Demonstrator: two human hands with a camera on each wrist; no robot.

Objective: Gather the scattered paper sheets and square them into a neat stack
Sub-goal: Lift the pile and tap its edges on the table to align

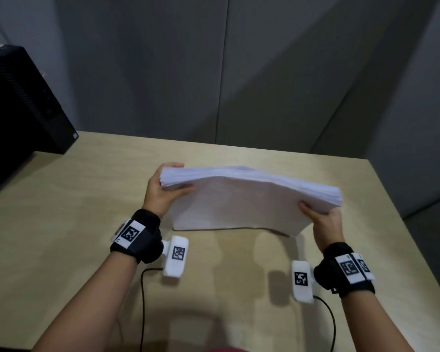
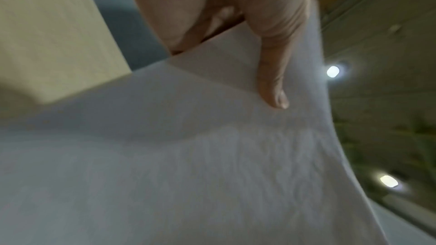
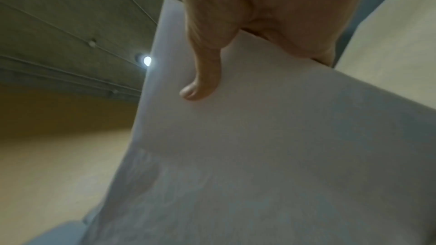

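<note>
A thick stack of white paper sheets (image 1: 241, 199) stands on its long lower edge on the wooden table (image 1: 61, 199), tilted toward me and bowed across its width. My left hand (image 1: 163, 189) grips its left end, thumb on the near face and fingers behind. My right hand (image 1: 323, 219) grips the right end the same way. In the left wrist view the thumb (image 2: 271, 81) presses the paper stack (image 2: 188, 174). In the right wrist view the thumb (image 3: 202, 81) presses the paper stack (image 3: 259, 156). The fingers behind the sheets are hidden.
A black computer case (image 1: 18, 105) stands at the table's far left. Grey partition walls (image 1: 214, 72) close off the back. The table's right edge (image 1: 404, 219) runs just beyond my right hand. Cables (image 1: 142, 301) trail from the wrist cameras across the near table.
</note>
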